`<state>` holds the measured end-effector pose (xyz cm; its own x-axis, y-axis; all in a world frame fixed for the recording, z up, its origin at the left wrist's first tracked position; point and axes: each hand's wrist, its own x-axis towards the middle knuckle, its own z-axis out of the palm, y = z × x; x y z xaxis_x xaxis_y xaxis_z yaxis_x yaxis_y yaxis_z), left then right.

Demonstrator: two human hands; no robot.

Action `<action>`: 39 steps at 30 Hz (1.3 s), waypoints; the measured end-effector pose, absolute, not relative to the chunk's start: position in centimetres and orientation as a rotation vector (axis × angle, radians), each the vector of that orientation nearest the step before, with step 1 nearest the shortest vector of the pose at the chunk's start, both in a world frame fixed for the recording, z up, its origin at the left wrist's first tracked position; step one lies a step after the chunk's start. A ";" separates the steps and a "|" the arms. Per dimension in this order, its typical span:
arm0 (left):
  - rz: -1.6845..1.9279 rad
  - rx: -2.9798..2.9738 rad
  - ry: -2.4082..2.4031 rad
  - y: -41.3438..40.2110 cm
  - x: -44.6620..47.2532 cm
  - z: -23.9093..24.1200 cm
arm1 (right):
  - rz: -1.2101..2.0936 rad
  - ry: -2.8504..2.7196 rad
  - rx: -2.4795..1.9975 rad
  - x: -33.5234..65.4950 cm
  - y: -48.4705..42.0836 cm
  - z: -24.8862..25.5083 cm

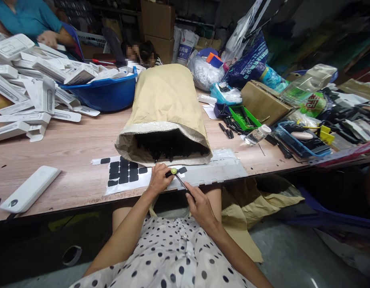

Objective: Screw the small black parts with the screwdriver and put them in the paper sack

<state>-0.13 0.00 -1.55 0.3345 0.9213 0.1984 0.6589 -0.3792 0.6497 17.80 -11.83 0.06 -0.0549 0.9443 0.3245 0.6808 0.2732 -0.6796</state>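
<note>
Wood-grained counter stretching wide before me. Brown paper sack lying on it, mouth gaping my way, dark pieces inside. Blue basin left of sack, white boxes heaped in and around it. White sheet with black patches just before sack mouth. Left hand of mine, pinching small black piece by counter's near edge; my right hand gripping metal tool, yellow-green end right at that piece—contact, can't tell.

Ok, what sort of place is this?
Probably a small packing or assembly workshop: white boxes heaped in and beside a blue basin, a paper sack of black items, cartons stacked behind.
</note>
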 end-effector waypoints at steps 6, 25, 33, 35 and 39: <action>0.810 2.140 1.389 -0.1 0.0 -1.7 | 0.232 -1.759 -1.702 20.1 -10.8 0.4; 0.748 2.571 0.941 -5.9 -1.0 -1.3 | -0.248 -1.748 -2.062 22.0 -9.0 -2.3; 0.277 2.306 0.918 -10.4 -1.3 -4.7 | -0.242 -1.707 -2.022 21.9 -9.1 -2.3; 0.101 2.080 1.167 -10.0 -1.0 -5.4 | -0.206 -1.700 -2.020 22.0 -9.1 -2.4; -0.093 1.811 1.474 -8.5 -0.5 -6.7 | -0.154 -1.689 -2.019 22.1 -9.0 -2.5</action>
